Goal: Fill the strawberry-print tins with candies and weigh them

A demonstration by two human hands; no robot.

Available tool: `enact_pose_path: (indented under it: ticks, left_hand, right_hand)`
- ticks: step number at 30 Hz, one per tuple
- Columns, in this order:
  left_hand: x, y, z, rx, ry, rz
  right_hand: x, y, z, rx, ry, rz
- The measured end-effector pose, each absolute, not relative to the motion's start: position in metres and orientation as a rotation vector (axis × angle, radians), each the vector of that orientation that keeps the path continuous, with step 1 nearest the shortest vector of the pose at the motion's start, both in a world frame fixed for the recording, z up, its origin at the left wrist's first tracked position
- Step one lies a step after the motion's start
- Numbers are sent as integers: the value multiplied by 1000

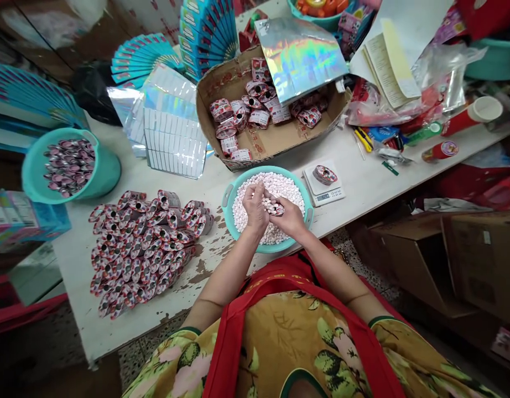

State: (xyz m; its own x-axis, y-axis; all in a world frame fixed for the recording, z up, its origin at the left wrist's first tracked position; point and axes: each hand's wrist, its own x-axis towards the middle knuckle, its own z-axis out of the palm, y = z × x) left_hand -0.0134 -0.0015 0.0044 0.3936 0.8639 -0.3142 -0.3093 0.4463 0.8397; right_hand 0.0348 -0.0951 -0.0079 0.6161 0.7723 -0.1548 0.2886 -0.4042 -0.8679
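Note:
A turquoise basin [263, 247] full of small pale pink candy-like balls [286, 185] stands in front of me on the table. Over it, my left hand [255, 209] is curled with some of the balls at its fingers. My right hand [290, 220] grips a small red-and-white printed box [277, 210], its opening turned toward my left hand. Balls lie at the mouth of this box, between the two hands. My fingers partly hide the box. Right of the basin, another printed box [324, 174] rests on a small white digital scale [330, 194].
Many open printed boxes [145, 243] stand packed together at left. Behind them is a turquoise bucket [108, 174] of small oval pieces. A cardboard carton [275, 145] behind the basin holds more boxes, partly covered by a shiny sheet [300, 55]. Pens, packets and red-capped tubs clutter the right.

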Motion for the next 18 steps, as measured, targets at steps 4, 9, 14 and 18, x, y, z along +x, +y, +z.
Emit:
enact_pose_path:
  ticks: [4,9,14,18]
  left_hand:
    - [-7,4,2,791,869,833]
    - [-1,6,3,795,855,823]
    - [4,6,7,788,871,811]
    - [8,10,6,784,873,801]
  right_hand:
    - [36,-93,-6,-1979,-831,699]
    - [42,-91,-9,-2023,-784,679]
    - [49,-86,-8,-2057,-793,666]
    - [53,-84,-7,-2074,-809,675]
